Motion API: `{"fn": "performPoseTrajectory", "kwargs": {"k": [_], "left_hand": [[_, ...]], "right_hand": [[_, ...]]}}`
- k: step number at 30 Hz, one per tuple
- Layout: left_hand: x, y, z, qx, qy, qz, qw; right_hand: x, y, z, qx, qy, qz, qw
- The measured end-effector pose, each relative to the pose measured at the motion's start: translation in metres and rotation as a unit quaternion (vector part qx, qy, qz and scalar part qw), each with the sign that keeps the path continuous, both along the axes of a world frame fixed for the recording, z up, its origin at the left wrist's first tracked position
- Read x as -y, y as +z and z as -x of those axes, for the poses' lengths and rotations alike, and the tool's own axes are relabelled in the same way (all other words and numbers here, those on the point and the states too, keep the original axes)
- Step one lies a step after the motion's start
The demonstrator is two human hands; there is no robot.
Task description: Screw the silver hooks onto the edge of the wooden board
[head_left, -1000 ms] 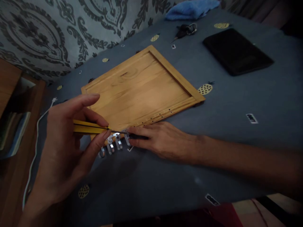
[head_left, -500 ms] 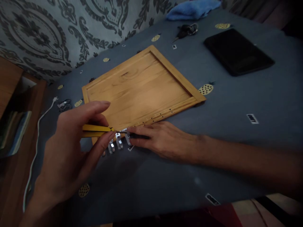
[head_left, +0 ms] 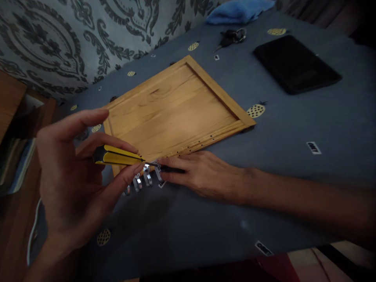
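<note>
My left hand [head_left: 85, 172] pinches a yellow and black screwdriver [head_left: 120, 155] between thumb and fingers, its index finger lifted. The thin shaft points right, its tip at a small silver metal hook [head_left: 158, 171] on the near edge of a framed wooden board [head_left: 176, 105]. Against that same hook press the fingertips of my right hand [head_left: 205, 172], with something dark partly showing between the fingers. Other silver hooks [head_left: 147, 176] line the edge to the left. Farther right along this edge run several small dark holes [head_left: 199, 141].
A black tablet-like slab [head_left: 296, 64] lies at the right on the grey patterned tablecloth [head_left: 223, 231]. Keys [head_left: 232, 37] and a blue cloth [head_left: 241, 11] are at the back. Wooden shelving with books [head_left: 20, 168] and a white cable [head_left: 33, 231] are on the left.
My left hand's fingers have shifted along the screwdriver, uncovering more of its handle, and the index finger has opened away up and left. My right hand stays in place on the hook.
</note>
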State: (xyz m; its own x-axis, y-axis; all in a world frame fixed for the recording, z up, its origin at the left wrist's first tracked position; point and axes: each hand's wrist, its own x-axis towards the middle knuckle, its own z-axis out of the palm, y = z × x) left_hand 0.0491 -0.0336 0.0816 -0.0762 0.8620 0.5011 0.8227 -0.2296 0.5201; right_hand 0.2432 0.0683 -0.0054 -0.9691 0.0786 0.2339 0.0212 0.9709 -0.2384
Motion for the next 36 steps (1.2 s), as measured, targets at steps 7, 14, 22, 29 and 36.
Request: {"fn": "performPoseTrajectory", "kwargs": {"k": [7,14,22,29,36], "left_hand": [[0.003,0.005,0.006,-0.038,-0.044,0.046,0.997],[-0.001,-0.003,0.005,-0.093,-0.057,-0.027,0.994],[0.007,0.000,0.005,-0.047,0.017,0.024,0.998],[0.006,0.007,0.006,-0.067,-0.005,0.049,0.996],[0.005,0.003,0.008,-0.109,0.009,0.039,0.993]], "right_hand": [[0.000,-0.002,-0.001,-0.011,-0.006,0.005,1.000],[0.001,-0.003,0.000,-0.023,-0.009,0.009,1.000],[0.000,0.000,-0.001,0.002,-0.005,0.014,1.000],[0.000,-0.001,-0.001,-0.006,-0.008,0.008,1.000],[0.001,-0.002,0.000,-0.006,-0.004,0.016,1.000]]}}
